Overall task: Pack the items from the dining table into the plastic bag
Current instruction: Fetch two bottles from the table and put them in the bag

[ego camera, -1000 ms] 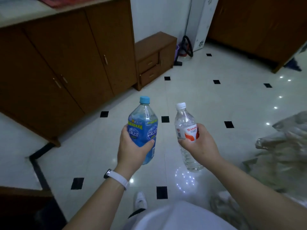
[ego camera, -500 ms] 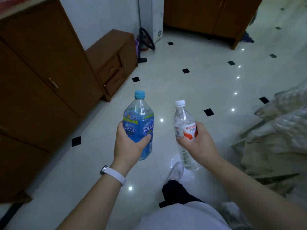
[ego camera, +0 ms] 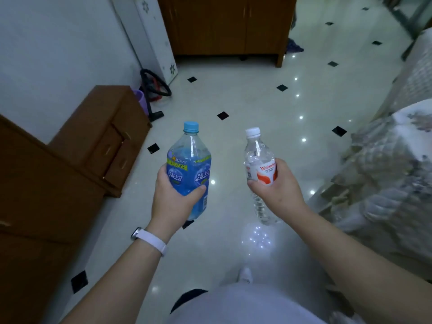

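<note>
Grips both full: L grip [ego camera: 173,202] curled round upright blue bottle [ego camera: 189,160], R grip [ego camera: 278,190] round upright clear bottle [ego camera: 257,155]; bag unseen.

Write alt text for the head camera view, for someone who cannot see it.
Seen from above, a person's left hand grips an upright blue bottle and the right hand grips a slimmer clear water bottle, both held over a glossy white tiled floor. Wooden cabinets stand to the left.
</note>
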Demonstrator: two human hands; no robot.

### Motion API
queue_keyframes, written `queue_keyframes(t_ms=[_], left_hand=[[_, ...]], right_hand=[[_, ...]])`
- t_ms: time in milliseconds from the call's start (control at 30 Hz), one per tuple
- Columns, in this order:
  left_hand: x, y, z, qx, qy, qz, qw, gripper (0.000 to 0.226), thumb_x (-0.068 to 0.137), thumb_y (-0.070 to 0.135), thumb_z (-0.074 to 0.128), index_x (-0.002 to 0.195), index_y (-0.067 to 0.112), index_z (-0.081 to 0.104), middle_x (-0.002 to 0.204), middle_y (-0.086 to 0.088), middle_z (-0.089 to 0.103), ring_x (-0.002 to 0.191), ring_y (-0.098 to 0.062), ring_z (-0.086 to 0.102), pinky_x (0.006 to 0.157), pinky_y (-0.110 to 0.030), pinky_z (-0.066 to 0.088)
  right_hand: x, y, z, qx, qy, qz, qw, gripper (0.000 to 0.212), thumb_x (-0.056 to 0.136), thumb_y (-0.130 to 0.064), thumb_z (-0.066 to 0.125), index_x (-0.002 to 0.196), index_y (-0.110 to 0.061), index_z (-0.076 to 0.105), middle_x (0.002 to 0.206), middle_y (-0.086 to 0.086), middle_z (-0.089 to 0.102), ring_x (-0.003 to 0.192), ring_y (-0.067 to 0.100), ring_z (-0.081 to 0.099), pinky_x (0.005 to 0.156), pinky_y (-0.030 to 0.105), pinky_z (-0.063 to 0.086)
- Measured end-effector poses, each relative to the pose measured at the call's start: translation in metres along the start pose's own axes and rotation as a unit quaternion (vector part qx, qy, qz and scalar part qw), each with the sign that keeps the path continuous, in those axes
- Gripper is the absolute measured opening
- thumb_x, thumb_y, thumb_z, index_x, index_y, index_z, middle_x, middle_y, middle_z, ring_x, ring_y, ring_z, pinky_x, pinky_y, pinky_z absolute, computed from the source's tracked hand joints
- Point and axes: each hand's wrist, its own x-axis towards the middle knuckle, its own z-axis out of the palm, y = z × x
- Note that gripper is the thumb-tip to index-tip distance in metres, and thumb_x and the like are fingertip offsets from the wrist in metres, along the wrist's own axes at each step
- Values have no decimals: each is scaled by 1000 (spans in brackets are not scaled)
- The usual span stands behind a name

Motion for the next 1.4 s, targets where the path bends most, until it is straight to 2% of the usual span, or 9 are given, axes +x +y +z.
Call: queue_keyframes(t_ms=[233, 433, 533, 733, 867, 967, 1100, 1267, 1400], left_hand=[[95, 12, 44, 14, -62, 19, 998, 85, 54, 45, 85, 127, 36, 42, 123, 14, 59, 109, -4, 61, 95, -41, 53], [198, 10, 73, -16, -108, 28, 994, 87, 52, 46, 84, 128, 34, 43, 123, 12, 60, 109, -6, 62, 96, -41, 53], [267, 19, 83, -29, -129, 39, 990, 90, 51, 47, 83, 130, 31, 43, 124, 10, 59, 109, -6, 62, 95, -41, 53], [383, 50, 110, -52, -183, 71, 979, 80, 58, 37, 87, 124, 35, 42, 122, 12, 59, 107, -6, 62, 92, -35, 54], [422, 67, 142, -66, -227, 87, 968, 76, 64, 21, 89, 123, 34, 43, 120, 12, 59, 105, -3, 62, 86, -26, 52], [448, 73, 174, -62, -260, 83, 960, 74, 64, 19, 89, 121, 35, 44, 119, 12, 60, 104, -3, 62, 85, -26, 52], [476, 85, 229, -40, -299, 81, 950, 77, 64, 20, 89, 128, 28, 46, 121, 9, 61, 105, -5, 63, 85, -26, 53], [513, 119, 309, -20, -322, 95, 942, 75, 66, 14, 88, 125, 31, 44, 118, 14, 60, 101, 1, 62, 81, -19, 51], [541, 169, 383, -6, -351, 111, 930, 75, 67, 13, 88, 125, 33, 44, 117, 15, 61, 101, 0, 63, 82, -25, 53]], right_hand=[[69, -1, -10, -29, 56, 30, 998, 38, 70, -28, 80, 91, -34, 48, 83, -13, 63, 71, -5, 59, 60, 20, 42], [160, -19, 6, -45, 99, 47, 993, 43, 69, -31, 80, 102, -30, 52, 87, -10, 64, 73, 4, 63, 70, 31, 55], [209, -44, 14, -51, 130, 44, 989, 44, 68, -34, 79, 102, -31, 51, 87, -9, 64, 75, 8, 64, 74, 38, 57], [286, -89, 14, -79, 202, 52, 975, 46, 70, -37, 79, 104, -35, 48, 89, -13, 63, 77, 2, 61, 66, 26, 48], [315, -90, 7, -59, 218, 77, 971, 45, 72, -32, 80, 104, -33, 50, 88, -12, 64, 76, 3, 63, 68, 27, 52], [338, -79, -4, -53, 231, 104, 966, 44, 71, -31, 81, 104, -29, 52, 87, -10, 64, 74, 5, 63, 67, 26, 52], [376, -56, -30, -32, 260, 133, 956, 44, 72, -29, 81, 105, -26, 52, 89, -9, 63, 76, 8, 63, 67, 27, 53], [442, -23, -78, -3, 277, 157, 948, 44, 71, -33, 81, 100, -35, 49, 88, -11, 63, 75, 7, 63, 68, 29, 55], [489, -13, -138, 24, 300, 160, 940, 44, 73, -31, 81, 104, -33, 49, 88, -12, 62, 75, 4, 61, 62, 21, 48]])
